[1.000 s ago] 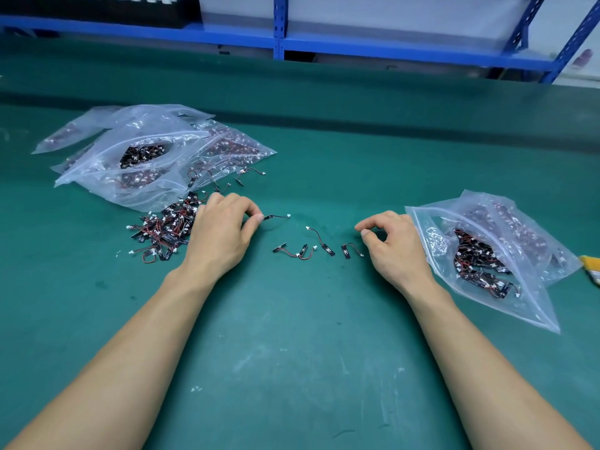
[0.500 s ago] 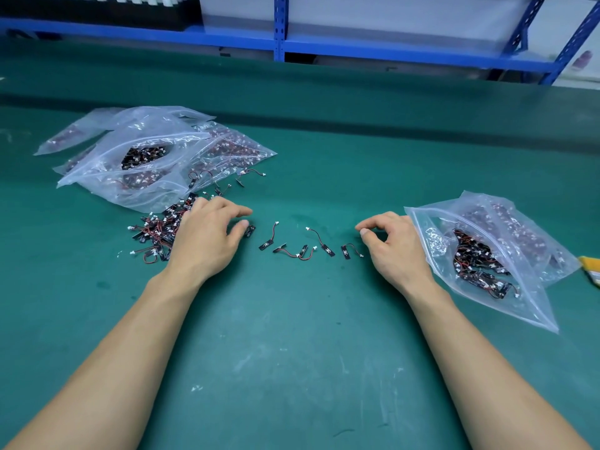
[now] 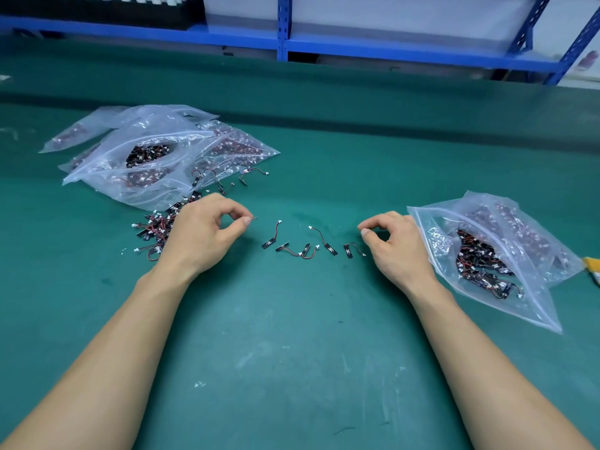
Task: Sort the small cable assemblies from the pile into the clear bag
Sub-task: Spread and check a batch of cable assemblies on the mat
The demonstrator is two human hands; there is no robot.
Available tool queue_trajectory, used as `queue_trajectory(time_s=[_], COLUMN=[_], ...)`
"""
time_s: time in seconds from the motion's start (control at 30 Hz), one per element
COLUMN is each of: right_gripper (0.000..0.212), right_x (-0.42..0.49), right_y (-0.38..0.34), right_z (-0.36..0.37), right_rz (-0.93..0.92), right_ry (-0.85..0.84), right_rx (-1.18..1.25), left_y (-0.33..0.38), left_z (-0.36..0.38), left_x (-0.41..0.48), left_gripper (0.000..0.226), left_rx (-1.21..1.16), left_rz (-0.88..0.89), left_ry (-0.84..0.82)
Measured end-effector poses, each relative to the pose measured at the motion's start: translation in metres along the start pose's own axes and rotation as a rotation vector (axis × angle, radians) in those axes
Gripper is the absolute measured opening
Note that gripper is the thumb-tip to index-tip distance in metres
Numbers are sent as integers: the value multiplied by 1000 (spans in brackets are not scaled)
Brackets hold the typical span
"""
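Note:
A pile of small black-and-red cable assemblies (image 3: 156,230) lies on the green mat, partly hidden behind my left hand (image 3: 203,233). My left hand pinches the tip of one cable assembly (image 3: 254,218) between thumb and forefinger, just right of the pile. A row of several single assemblies (image 3: 305,248) lies between my hands. My right hand (image 3: 394,246) rests loosely curled on the mat and holds nothing, beside the rightmost assembly (image 3: 350,250). The clear bag (image 3: 532,306) with assemblies inside lies open-mouthed against my right hand.
Several clear bags (image 3: 152,164) filled with assemblies are stacked at the back left, with a few loose assemblies (image 3: 227,180) before them. Blue shelving (image 3: 282,43) runs behind the table. A yellow object (image 3: 592,269) shows at the right edge.
My left hand dropped one assembly at the left end of the row, reached back to the pile, and now pinches another one. My right hand has stayed put.

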State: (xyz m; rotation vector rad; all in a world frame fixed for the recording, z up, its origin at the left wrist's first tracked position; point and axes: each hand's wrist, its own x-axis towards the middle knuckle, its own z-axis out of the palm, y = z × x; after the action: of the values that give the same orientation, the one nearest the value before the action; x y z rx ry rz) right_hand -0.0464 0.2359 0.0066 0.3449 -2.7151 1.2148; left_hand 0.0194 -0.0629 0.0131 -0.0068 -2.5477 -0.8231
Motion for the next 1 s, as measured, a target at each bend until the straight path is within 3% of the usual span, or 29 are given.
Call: queue_trajectory(time_s=[0.17,0.27,0.37,0.47,0.63,0.77,1.0], right_gripper=[12,12,13,14,16,16,15], right_x=[0,0,1,1,0,1,1], right_y=[1,1,2,2,3,3,4], right_z=[0,0,1,1,1,2,2], right_rz=[1,1,2,0,4,-6,-13], right_ry=[0,-1,-5,-8,-10,-4,-8], right_rx=[-3,-11,-18,-17,-5,-14,-20], left_y=[19,23,20,12,-7,-17,-20], left_z=[-5,-6,-6,-3,-4,-2,-2], left_x=[-15,-19,-19,-14,-8,-2,9], left_gripper=[12,9,10,11,32,45,28], left_rx=[-103,-114,-106,-48,172,427,500], left_rz=[208,196,174,83,-58,-146,-87], left_ry=[-296,-390,-347,-198,-12,-97,-116])
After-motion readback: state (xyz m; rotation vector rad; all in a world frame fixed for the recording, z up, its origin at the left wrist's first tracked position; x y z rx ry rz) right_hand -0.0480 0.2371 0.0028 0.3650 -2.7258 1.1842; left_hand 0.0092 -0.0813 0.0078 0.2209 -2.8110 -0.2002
